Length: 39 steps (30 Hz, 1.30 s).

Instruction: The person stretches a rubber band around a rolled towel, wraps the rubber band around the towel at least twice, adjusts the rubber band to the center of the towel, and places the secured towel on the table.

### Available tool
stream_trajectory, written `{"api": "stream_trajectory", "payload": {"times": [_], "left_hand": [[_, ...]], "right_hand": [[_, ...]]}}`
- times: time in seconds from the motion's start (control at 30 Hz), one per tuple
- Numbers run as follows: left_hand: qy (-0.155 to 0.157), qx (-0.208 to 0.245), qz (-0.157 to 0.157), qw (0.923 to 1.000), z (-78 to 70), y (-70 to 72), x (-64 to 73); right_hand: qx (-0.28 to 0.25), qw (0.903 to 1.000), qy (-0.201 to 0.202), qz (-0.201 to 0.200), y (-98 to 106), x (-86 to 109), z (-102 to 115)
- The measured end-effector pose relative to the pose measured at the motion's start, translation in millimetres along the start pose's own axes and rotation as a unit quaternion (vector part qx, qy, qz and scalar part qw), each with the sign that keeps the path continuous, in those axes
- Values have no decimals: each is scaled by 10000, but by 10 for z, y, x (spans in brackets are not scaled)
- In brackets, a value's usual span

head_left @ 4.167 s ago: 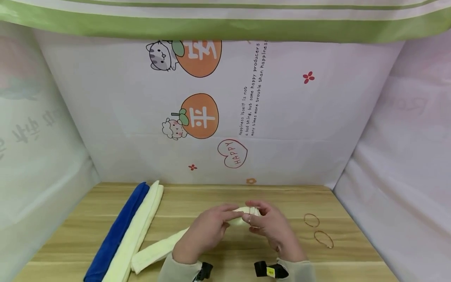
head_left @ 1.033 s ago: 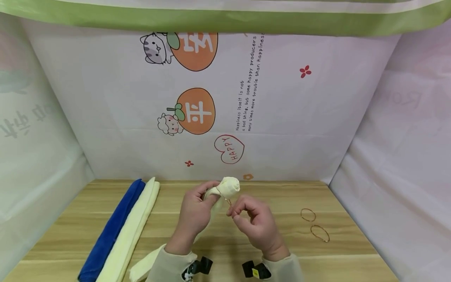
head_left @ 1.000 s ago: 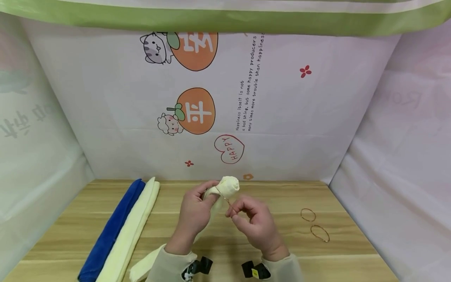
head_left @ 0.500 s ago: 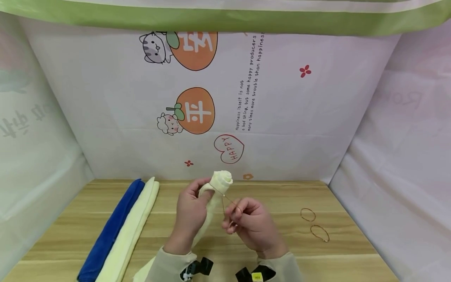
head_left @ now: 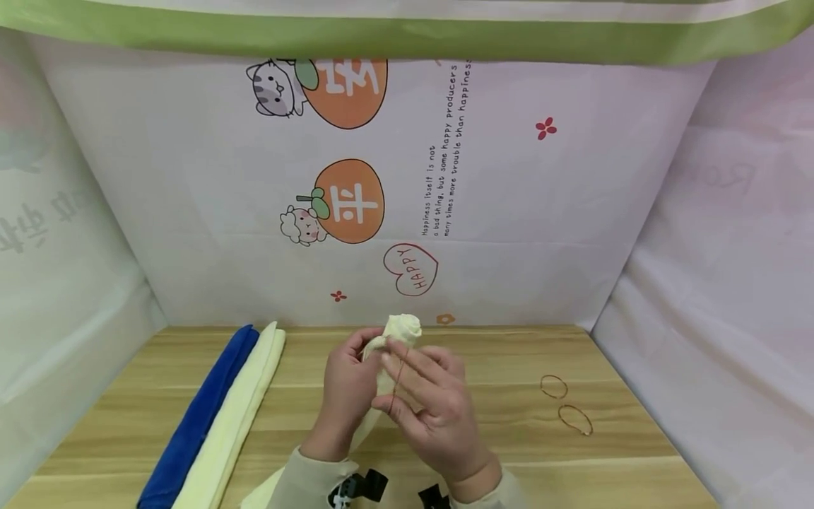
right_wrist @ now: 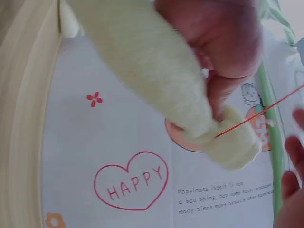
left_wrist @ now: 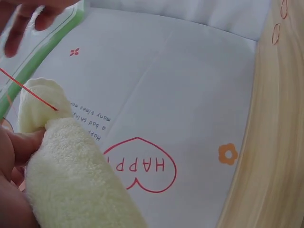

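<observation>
In the head view my left hand (head_left: 350, 385) grips a pale yellow rolled towel (head_left: 403, 327) just below its rounded, bunched end. The rest of the towel hangs down behind the hands to the table. My right hand (head_left: 439, 410) is close beside it, fingers and thumb spread, with a thin red elastic band (head_left: 398, 378) stretched across them. In the left wrist view, the band (left_wrist: 28, 90) runs taut from the towel's neck (left_wrist: 57, 114). The right wrist view shows the band (right_wrist: 259, 113) reaching from the neck towards the right fingers (right_wrist: 293, 147). Part of the loop is hidden behind the towel.
A long rolled blue towel (head_left: 197, 417) and another pale yellow towel (head_left: 235, 417) lie side by side at the table's left. Two more elastic bands (head_left: 554, 387) rest on the wooden table (head_left: 509, 452) at the right. Printed white sheeting (head_left: 496, 283) encloses the space.
My right hand pinched the band and pulled it away from the towel; now its fingers are spread inside the loop and close to the towel neck. The left hand keeps its grip.
</observation>
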State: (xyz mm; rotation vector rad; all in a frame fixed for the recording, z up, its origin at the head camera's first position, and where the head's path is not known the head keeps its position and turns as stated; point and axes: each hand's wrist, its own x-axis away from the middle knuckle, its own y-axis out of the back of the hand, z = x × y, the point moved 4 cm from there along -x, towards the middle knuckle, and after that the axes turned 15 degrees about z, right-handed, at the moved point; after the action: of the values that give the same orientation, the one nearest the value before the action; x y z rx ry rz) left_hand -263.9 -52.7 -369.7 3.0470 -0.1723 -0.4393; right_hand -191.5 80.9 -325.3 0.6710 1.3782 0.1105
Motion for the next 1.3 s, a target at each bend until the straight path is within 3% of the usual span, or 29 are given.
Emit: {"api": "stream_trajectory", "payload": {"times": [0.17, 0.23, 0.27, 0.33, 0.37, 0.47, 0.53, 0.57, 0.63, 0.7, 0.8, 0.87, 0.97, 1.07, 1.13, 1.3], "left_hand": [[109, 188, -540, 9983, -33, 96, 7], [21, 244, -728, 9970, -68, 124, 19], [-12, 301, -786, 9965, -84, 131, 27], [-66, 407, -814, 9958, -114, 129, 41], [-89, 477, -789, 9957, -124, 122, 44], [-164, 688, -673, 9952, -150, 89, 56], [-245, 711, -641, 9951, -161, 74, 64], [-316, 690, -631, 9951, -167, 71, 67], [-508, 584, -602, 9952, -178, 72, 77], [-749, 401, -468, 9953, -183, 75, 84], [-1334, 36, 87, 9910, -201, 55, 96], [-1827, -375, 533, 9810, -214, 31, 102], [-2645, -1192, 989, 9519, -255, -12, 114], [-3178, -2045, 1067, 9197, -295, -39, 125], [-3367, -2499, 1120, 9009, -317, -59, 130], [-3577, -3198, 1430, 8657, -343, -121, 136]], "right_hand": [[-112, 9924, -1197, -253, -14, 73, -60], [-525, 9808, -1870, -196, -34, 112, -102], [-820, 9702, -2274, -153, -46, 133, -124], [-1719, 9380, -3007, -165, -75, 167, -165], [-2232, 9157, -3335, -227, -93, 181, -184], [-3577, 8351, -4152, -476, -152, 206, -221], [-4108, 7935, -4453, -578, -185, 207, -245], [-4260, 7791, -4560, -597, -195, 210, -262], [-4411, 7663, -4630, -615, -191, 210, -301], [-4383, 7702, -4596, -589, -146, 211, -340], [-4033, 7961, -4497, -379, -28, 217, -399], [-3636, 8157, -4500, -72, 59, 229, -429], [-3054, 8378, -4509, 399, 166, 245, -465], [-2576, 8513, -4503, 780, 240, 254, -486], [-2417, 8529, -4524, 971, 263, 253, -498], [-2352, 8427, -4624, 1439, 232, 256, -528]]}}
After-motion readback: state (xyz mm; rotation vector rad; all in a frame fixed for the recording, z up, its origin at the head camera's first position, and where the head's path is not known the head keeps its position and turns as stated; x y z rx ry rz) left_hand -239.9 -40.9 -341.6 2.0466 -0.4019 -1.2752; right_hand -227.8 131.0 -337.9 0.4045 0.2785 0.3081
